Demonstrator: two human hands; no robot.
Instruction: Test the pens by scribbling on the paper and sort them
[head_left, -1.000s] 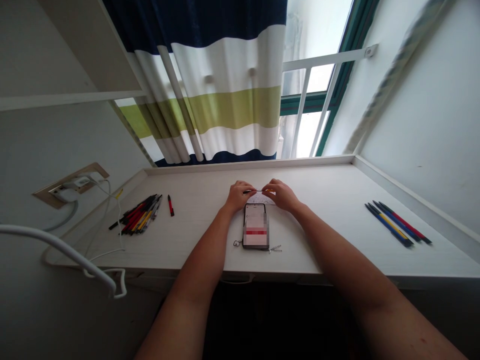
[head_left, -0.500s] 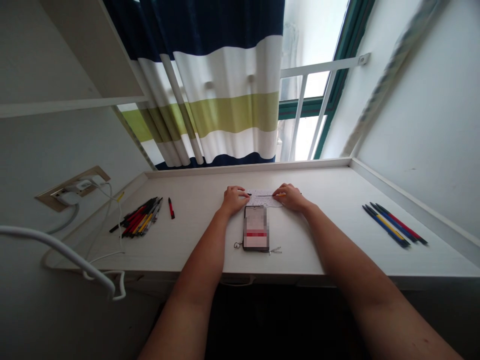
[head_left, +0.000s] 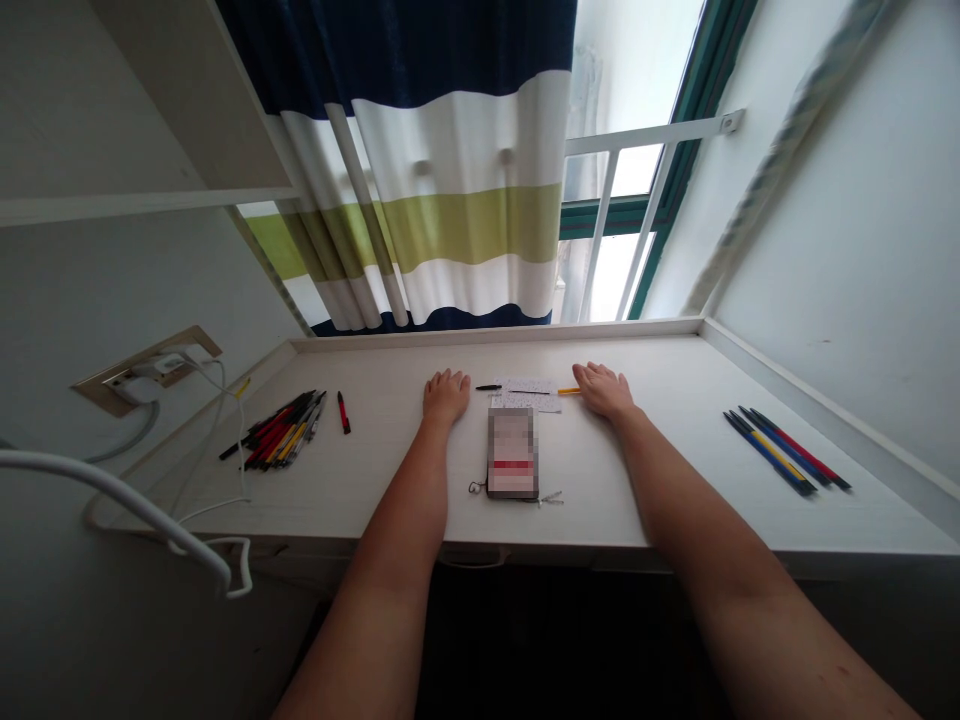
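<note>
1. Both hands rest unclenched: left hand (head_left: pixel 447 397) spread on the desk (head_left: pixel 375 450), holding nothing; right hand (head_left: pixel 602 388) loose-fingered over a yellow pen barrel (head_left: pixel 569 391).
2. Between them, roughly in line, lie a black pen piece (head_left: pixel 488 387), nearer the left hand, and a thin dark rod (head_left: pixel 529 392) on patterned paper (head_left: pixel 541 404).
3. Light contact seems best; pressing could roll the barrel.
4. Right hand hides the barrel's outer end; I cannot tell whether fingers touch it.
</note>
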